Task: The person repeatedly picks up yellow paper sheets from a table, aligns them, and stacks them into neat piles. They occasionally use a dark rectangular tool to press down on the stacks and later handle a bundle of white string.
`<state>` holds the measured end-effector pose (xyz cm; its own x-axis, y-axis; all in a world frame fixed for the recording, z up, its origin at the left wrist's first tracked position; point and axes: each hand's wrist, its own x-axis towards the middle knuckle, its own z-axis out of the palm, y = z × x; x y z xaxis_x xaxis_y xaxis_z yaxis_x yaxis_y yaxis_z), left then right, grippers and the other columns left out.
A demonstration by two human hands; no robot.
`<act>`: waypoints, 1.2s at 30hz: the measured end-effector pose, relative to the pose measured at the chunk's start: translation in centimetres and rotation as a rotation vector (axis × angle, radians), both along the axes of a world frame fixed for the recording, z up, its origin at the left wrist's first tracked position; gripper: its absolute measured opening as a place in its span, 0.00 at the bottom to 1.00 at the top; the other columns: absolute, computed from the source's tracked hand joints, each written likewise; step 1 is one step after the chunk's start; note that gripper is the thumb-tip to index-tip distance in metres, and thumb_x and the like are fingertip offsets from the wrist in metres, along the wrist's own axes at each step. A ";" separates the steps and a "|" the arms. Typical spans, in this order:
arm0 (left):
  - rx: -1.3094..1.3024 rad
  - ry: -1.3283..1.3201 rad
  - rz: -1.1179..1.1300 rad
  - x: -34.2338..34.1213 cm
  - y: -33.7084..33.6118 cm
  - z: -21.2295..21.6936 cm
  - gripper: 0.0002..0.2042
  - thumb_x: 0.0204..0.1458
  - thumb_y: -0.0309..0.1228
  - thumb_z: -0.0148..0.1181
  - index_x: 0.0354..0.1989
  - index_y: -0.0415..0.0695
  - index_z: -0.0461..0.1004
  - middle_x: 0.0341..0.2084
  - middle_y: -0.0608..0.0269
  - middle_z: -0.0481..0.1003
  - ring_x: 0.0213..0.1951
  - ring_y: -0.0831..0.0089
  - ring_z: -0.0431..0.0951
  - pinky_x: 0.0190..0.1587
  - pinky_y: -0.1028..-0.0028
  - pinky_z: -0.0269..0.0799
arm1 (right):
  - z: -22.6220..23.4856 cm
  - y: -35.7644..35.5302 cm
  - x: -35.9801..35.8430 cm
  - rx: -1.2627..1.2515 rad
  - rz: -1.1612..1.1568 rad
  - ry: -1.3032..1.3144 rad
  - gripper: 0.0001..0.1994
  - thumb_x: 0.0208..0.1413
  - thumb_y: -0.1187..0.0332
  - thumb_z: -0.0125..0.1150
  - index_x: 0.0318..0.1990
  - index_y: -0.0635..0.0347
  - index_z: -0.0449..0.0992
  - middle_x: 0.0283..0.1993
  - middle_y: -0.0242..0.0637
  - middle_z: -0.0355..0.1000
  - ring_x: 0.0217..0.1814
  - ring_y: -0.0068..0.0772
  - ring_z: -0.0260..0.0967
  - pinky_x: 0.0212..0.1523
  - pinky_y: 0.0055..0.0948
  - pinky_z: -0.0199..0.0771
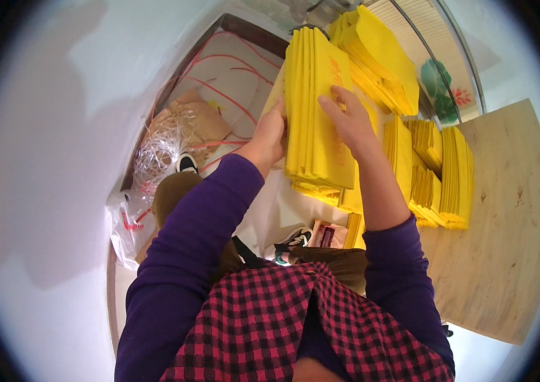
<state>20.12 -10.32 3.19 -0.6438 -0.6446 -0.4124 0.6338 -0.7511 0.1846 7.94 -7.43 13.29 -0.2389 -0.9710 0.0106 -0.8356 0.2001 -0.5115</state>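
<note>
A thick stack of folded yellow fabric pieces (311, 108), with faint red print on its front face, stands tilted between my hands. My left hand (273, 135) is closed on the stack's left edge; part of its fingers is hidden behind the folds. My right hand (350, 121) rests against the printed face, thumb and fingers apart. Under and behind this stack lie more yellow pieces. Another yellow pile (378, 60) leans at the far side, just beyond my right hand.
Right of my forearm, several yellow bundles (455, 178) sit on a wooden board (505, 223). On the floor at left are brown paper (190, 121), tangled clear strands (161, 149), red straps (222, 95) and a white plastic bag (123, 223). White wall (41, 159) borders the left.
</note>
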 end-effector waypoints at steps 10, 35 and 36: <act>-0.170 -0.023 -0.045 -1.7 0.9 0.1 0.17 0.57 0.41 0.52 0.46 0.40 0.70 0.38 0.59 0.73 0.39 0.69 0.74 0.40 0.69 0.72 | -0.2 0.3 -2.7 0.040 -0.208 -0.546 0.33 0.55 0.49 0.57 0.57 0.69 0.65 0.54 0.45 0.68 0.54 0.34 0.65 0.56 0.30 0.63; -0.282 -0.117 0.066 -5.5 0.8 -1.1 0.17 0.58 0.33 0.52 0.49 0.34 0.59 0.41 0.52 0.69 0.43 0.66 0.72 0.45 0.69 0.71 | -0.6 -0.2 -5.5 0.154 -0.107 -0.245 0.30 0.49 0.58 0.64 0.55 0.69 0.64 0.47 0.46 0.72 0.45 0.35 0.72 0.44 0.30 0.72; -0.280 -0.132 0.058 -5.6 0.7 -1.3 0.16 0.59 0.33 0.51 0.48 0.35 0.60 0.41 0.52 0.69 0.42 0.66 0.72 0.44 0.69 0.71 | -1.0 -0.3 -5.9 0.148 -0.126 -0.314 0.28 0.49 0.60 0.64 0.54 0.69 0.64 0.46 0.45 0.72 0.45 0.35 0.72 0.44 0.30 0.72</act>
<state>14.50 -9.65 1.90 -0.5556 -0.7787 -0.2916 0.6305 -0.6231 0.4627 2.05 -7.69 12.34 -0.3263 -0.9192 -0.2204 -0.6065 0.3825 -0.6971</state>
